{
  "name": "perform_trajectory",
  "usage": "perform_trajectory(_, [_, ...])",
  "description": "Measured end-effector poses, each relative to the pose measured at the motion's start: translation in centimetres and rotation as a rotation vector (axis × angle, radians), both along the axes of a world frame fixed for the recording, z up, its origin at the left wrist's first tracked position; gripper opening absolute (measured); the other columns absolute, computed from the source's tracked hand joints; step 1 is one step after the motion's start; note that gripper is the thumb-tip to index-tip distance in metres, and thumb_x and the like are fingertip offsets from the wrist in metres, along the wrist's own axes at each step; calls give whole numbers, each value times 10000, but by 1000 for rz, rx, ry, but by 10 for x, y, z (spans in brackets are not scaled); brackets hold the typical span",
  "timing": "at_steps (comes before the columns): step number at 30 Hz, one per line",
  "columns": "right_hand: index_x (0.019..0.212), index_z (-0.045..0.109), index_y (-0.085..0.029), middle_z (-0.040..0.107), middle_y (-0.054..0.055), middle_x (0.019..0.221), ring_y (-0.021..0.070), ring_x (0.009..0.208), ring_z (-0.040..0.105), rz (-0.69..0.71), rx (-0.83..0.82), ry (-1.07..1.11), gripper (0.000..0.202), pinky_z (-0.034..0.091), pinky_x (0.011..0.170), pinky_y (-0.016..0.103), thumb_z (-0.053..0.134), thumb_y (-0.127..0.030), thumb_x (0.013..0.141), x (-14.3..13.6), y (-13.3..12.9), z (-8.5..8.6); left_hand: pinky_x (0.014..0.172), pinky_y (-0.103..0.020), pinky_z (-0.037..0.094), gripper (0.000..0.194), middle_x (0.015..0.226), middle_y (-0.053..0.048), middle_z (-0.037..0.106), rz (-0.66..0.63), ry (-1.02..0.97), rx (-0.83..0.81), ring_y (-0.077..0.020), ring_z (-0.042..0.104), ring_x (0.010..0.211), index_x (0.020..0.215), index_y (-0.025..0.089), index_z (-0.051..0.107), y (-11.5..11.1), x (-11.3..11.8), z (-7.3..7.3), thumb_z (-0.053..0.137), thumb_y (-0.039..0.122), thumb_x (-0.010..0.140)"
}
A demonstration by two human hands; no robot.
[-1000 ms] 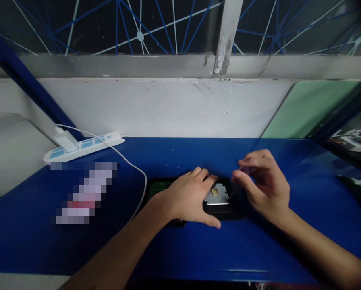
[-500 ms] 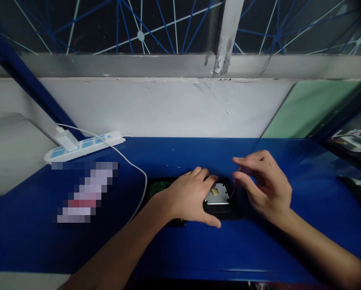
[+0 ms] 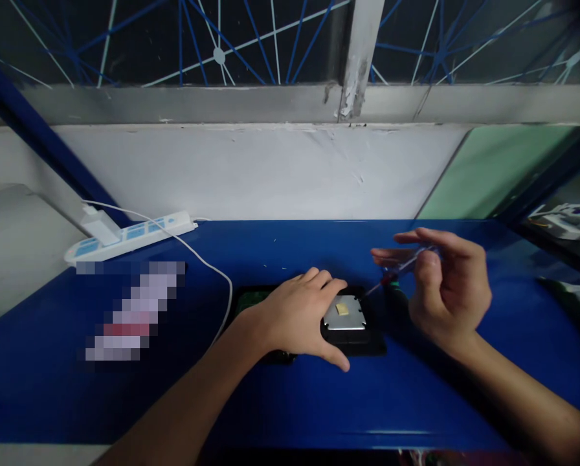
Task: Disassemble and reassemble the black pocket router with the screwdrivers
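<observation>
My left hand (image 3: pixel 297 317) lies spread over a black-cased electronic device, covering its middle. To the right of my fingers, a silver metal plate (image 3: pixel 355 318) with a small tan pad (image 3: pixel 342 310) shows inside the black casing (image 3: pixel 375 346). Left of the hand, part of a green circuit board (image 3: pixel 251 298) is visible. My right hand (image 3: pixel 450 291) grips a screwdriver (image 3: pixel 406 264) with a clear handle, red near the shaft. Its thin shaft slants down-left, the tip by the plate's upper right corner. Whether the tip touches anything cannot be made out.
A white power strip (image 3: pixel 129 236) with a plugged-in charger (image 3: pixel 100 226) lies at the back left. Its white cable (image 3: pixel 212 266) runs to the device's left side. A pixelated item (image 3: pixel 134 310) rests on the blue table (image 3: pixel 294 408). The wall (image 3: pixel 270 175) stands behind.
My right hand has shifted slightly right and turned, so the screwdriver now shows clearly between the fingers. The left hand stays spread on the device. The whole view has drifted a little.
</observation>
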State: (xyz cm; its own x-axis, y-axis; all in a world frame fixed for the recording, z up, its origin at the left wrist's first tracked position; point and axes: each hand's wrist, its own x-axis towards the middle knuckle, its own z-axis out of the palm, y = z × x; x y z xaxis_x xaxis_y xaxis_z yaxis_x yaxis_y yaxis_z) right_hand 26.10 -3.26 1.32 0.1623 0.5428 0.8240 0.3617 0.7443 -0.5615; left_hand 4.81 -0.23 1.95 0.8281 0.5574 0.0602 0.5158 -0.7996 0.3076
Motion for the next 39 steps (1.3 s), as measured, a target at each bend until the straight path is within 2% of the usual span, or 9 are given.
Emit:
perform_trajectory(3, [1225,532,-267,624,42,1095,187,922,753,-47,-27,14,246,650,763,361,474,-176,1003,1,7,-2,994,-463,450,885,1285,-106,598,91,-75,16,-322,519,1186,1382,161,479,4,-1,6,680,732,736])
perform_trajectory(7, [1135,519,-245,639,38,1028,202,981,738,-56,-138,-27,151,631,745,335,524,-218,987,1,16,-8,913,-419,484,356,1194,-67,646,243,-231,154,-262,550,1092,1198,184,586,13,-2,12,583,415,927])
perform_trajectory(11, [1055,517,-236,661,39,1030,207,990,733,-92,-204,-77,104,611,763,344,569,-229,964,2,21,-13,922,-408,483,155,1124,-47,673,173,-264,236,-245,556,1064,1007,199,651,17,-1,10,576,308,926])
perform_trajectory(16, [1050,506,-235,651,39,1030,214,1021,726,-49,-234,-67,99,604,792,361,561,-240,968,2,24,-16,995,-436,466,262,1248,-59,670,80,-162,231,-266,522,1196,1133,206,683,15,1,2,596,338,925])
perform_trajectory(23, [1048,490,-234,635,45,1049,210,1028,721,2,-183,-52,109,611,813,378,553,-203,965,1,19,-11,1057,-457,439,319,1307,-32,663,84,-112,240,-265,503,1239,1243,206,654,18,1,-4,495,289,979])
perform_trajectory(28, [1076,508,-233,650,42,1049,200,1008,731,-66,-144,-49,147,621,780,345,574,-184,954,2,17,-9,1095,-478,411,358,1364,-49,625,102,-86,204,-277,444,1335,1289,209,617,19,0,-4,495,313,969])
perform_trajectory(33, [1099,543,-222,642,30,997,178,893,756,-94,-125,-47,163,624,732,308,586,-176,948,5,15,-8,1013,-436,455,305,1257,-56,659,122,-107,159,-256,540,1197,1228,209,618,16,-1,6,480,303,973])
perform_trajectory(36, [1152,553,-230,635,0,919,136,741,746,-70,-116,-66,226,622,661,278,585,-151,943,8,14,-4,977,-439,458,322,1180,-68,663,130,-67,107,-266,577,1115,1198,197,616,9,-2,15,536,394,955])
perform_trajectory(39, [1202,534,-247,649,-14,879,120,638,709,14,-99,-67,300,615,558,262,602,-149,927,5,15,3,965,-459,465,649,1182,-89,639,101,-6,35,-303,581,1099,1243,177,590,0,-4,20,701,624,786])
